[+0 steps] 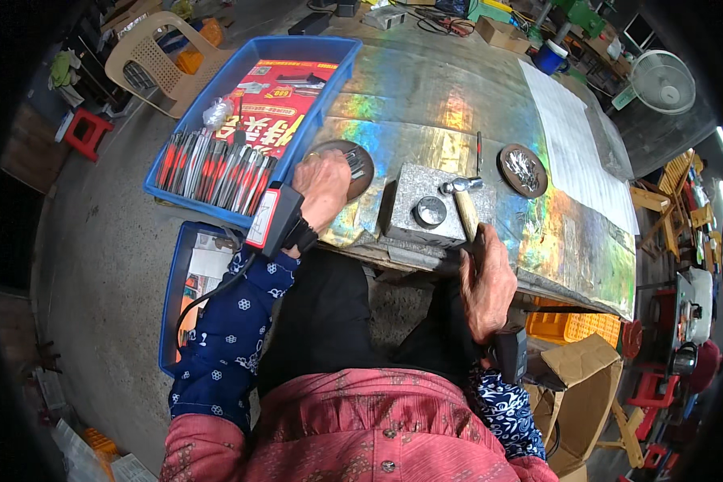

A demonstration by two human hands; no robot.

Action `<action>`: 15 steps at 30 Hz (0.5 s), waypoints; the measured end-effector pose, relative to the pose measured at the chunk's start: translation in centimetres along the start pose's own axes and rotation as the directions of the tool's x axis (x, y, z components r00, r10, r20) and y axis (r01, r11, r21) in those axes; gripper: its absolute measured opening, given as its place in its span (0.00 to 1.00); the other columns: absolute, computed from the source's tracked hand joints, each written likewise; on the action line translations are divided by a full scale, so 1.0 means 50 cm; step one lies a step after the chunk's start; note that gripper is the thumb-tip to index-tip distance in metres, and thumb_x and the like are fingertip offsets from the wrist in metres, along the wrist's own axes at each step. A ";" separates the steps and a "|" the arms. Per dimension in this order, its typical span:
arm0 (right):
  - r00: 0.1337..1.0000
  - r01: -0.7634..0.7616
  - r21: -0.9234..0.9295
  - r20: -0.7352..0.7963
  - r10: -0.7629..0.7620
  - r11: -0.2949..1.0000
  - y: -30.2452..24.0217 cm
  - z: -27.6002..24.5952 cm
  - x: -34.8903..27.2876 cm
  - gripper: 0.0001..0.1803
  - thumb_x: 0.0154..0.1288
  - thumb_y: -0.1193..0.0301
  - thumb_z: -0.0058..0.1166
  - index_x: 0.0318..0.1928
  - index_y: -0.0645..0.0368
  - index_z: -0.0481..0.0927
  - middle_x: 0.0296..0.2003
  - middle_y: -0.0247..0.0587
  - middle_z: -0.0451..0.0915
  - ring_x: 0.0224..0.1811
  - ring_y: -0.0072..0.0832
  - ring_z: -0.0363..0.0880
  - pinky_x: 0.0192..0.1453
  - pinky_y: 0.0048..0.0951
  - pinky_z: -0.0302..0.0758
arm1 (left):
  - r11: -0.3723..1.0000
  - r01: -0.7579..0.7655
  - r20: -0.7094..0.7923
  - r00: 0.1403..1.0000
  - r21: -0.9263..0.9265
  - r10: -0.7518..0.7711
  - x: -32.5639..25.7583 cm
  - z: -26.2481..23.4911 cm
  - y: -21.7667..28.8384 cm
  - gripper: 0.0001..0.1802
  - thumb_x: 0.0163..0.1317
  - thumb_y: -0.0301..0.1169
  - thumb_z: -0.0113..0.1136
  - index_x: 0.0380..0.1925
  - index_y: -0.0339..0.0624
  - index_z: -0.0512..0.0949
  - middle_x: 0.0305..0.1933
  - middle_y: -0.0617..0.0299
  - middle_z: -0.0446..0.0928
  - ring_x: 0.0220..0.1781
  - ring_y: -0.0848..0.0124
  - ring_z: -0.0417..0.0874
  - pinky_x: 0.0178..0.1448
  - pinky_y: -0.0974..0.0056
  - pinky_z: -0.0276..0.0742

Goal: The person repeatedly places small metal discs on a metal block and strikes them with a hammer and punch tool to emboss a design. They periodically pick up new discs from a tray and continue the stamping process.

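My left hand [326, 186] reaches over the rim of a round brown dish [365, 183] holding small silvery metal pieces [355, 162]. Its fingers are curled at the pieces, the tips partly hidden. My right hand [488, 283] is closed around the lower handle of a hammer [467, 210], whose metal head rests over a grey metal block [410, 193]. On that block stands a small round metal piece [430, 212]. A thin black and red stick [479, 153] lies beyond the block. Further right is a second brown dish [504, 170] with silvery pieces [523, 170].
At the left a blue tray [347, 60] holds a red printed sheet [285, 100] and a row of slim black and red items [214, 170]. A lower blue tray [173, 321] sits beneath it. White sheeting [574, 136] covers the table's right. A cardboard box [590, 394] stands beside my right arm.
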State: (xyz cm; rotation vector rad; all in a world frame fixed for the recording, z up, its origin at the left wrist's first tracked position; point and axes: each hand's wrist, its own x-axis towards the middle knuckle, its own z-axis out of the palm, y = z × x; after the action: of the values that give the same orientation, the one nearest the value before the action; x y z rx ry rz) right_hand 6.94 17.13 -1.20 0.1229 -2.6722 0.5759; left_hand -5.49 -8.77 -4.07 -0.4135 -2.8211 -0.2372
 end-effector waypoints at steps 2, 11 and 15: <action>1.000 0.001 -0.001 -0.004 -0.001 1.000 0.000 0.000 0.000 0.26 0.63 0.72 0.57 0.62 0.57 0.67 0.40 0.54 0.75 0.38 0.53 0.79 0.37 0.46 0.76 | 0.999 -0.019 0.041 0.999 -0.028 0.020 0.008 0.005 -0.001 0.10 0.50 0.21 0.56 0.34 0.30 0.74 0.37 0.41 0.76 0.41 0.45 0.81 0.42 0.47 0.77; 1.000 -0.021 -0.005 0.012 0.021 1.000 0.002 0.002 0.000 0.27 0.63 0.71 0.57 0.62 0.56 0.66 0.41 0.54 0.75 0.37 0.53 0.78 0.37 0.46 0.76 | 0.987 0.090 0.138 0.988 -0.130 -0.072 0.027 0.022 -0.002 0.15 0.51 0.20 0.61 0.40 0.28 0.73 0.44 0.37 0.75 0.50 0.44 0.79 0.48 0.48 0.77; 1.000 -0.019 -0.004 0.009 0.019 1.000 0.003 0.003 0.001 0.27 0.63 0.71 0.57 0.62 0.56 0.66 0.41 0.54 0.75 0.38 0.53 0.78 0.38 0.46 0.76 | 0.984 0.144 0.078 0.988 -0.108 -0.136 0.030 0.045 -0.001 0.13 0.51 0.21 0.62 0.37 0.31 0.72 0.40 0.39 0.77 0.46 0.43 0.80 0.46 0.47 0.77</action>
State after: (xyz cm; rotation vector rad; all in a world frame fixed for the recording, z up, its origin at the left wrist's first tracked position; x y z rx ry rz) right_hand 6.83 17.19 -1.37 0.0992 -2.6860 0.5768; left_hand -7.45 -7.99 -5.74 -0.2514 -2.9189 -0.4217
